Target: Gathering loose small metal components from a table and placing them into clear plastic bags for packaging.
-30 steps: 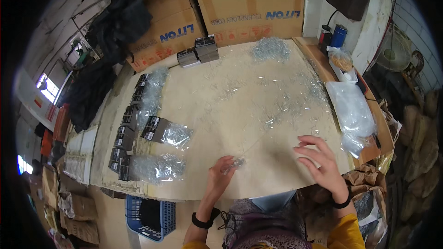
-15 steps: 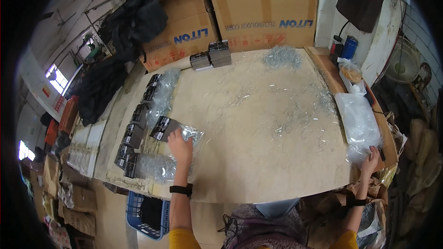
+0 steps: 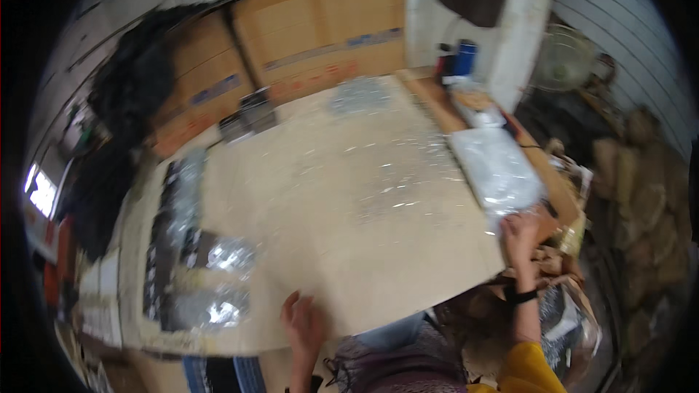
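Note:
My left hand (image 3: 302,324) hovers over the table's front edge, blurred, with fingers loosely bent and slightly apart and nothing visible in them. At the right side, my right hand (image 3: 519,240) has its fingers bent together on the near end of a stack of clear plastic bags (image 3: 499,167). How many bags it grips I cannot make out. Over on the left of the table lies a clear bag with shiny contents (image 3: 231,254), beside a dark-labelled pack. Near it is another filled clear bag (image 3: 218,309), in line with a row of dark packs (image 3: 156,262).
Loose shiny slivers (image 3: 408,175) are scattered over the pale tabletop (image 3: 313,233), with a heap of them (image 3: 360,94) at the back. Large cardboard boxes (image 3: 324,25) wall off the far side. A blue can (image 3: 464,57) stands back right, and a blue basket (image 3: 222,372) sits below the table.
My left hand has left the bag and dark pack on the left and come back toward the front edge. The view has swung right. My right hand stays at the plastic bags.

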